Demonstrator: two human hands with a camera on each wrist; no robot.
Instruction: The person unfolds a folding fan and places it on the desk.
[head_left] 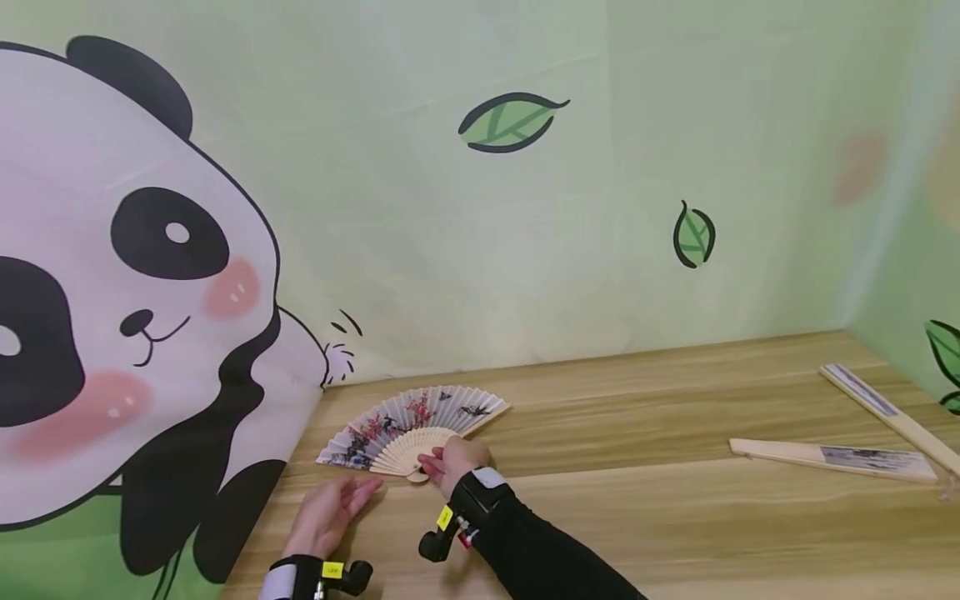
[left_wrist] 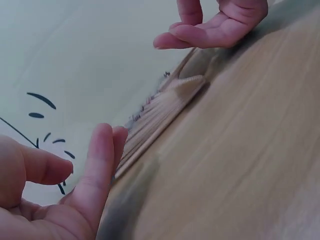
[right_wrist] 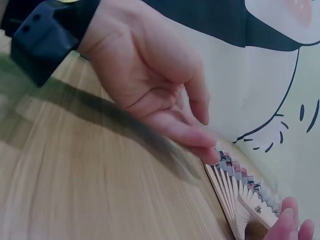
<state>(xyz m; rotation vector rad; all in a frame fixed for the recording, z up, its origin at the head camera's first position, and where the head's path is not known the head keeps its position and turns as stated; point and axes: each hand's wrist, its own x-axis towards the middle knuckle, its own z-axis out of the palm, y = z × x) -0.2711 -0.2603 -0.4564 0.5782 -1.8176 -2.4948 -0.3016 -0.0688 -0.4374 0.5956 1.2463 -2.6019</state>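
Head view is showing the left hand lying relaxed with straight fingers near the open fan's left edge, while the right hand is resting at the pivot — whether it is pinching I cannot tell. Steadying the pivot, I judge, helps. Farther right, two folded fans are lying, one partly cut off.

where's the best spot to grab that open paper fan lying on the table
Probably at the pivot end, where the wooden ribs of the open fan converge into one narrow bundle. It lies flat on the table with the painted leaf spread toward the wall, so come from the near side, next to the right hand, and pinch the ribs, not the thin paper. The left hand is beside the fan's left edge.
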